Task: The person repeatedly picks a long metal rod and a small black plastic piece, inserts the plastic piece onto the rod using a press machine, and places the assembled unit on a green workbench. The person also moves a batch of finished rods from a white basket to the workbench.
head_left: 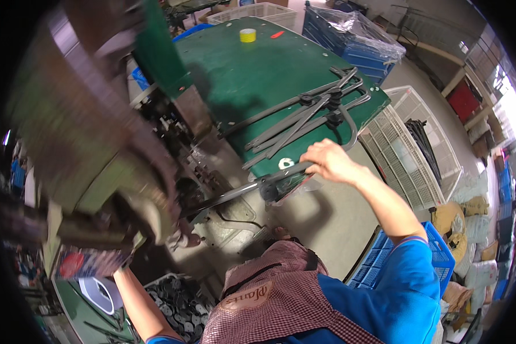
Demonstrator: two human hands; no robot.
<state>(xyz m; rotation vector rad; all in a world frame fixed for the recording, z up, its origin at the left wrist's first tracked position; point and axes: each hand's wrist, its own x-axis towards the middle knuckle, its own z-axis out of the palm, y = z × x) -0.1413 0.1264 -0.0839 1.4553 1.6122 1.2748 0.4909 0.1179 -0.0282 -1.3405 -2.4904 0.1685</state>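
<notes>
Evidently we held the long metal rod (235,194) in our right hand (327,161), fingers clenched on its end at approx. 3 o'clock, feeding the far tip into the press machine (97,166). Left hand state: cannot tell, hidden behind the machine. More rod assemblies (309,112) lay on the green table (241,74) at 12 o'clock, within reach.

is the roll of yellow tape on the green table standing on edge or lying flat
Lying flat: the yellow tape roll rests on its side face on the green table, its round opening facing up.
</notes>
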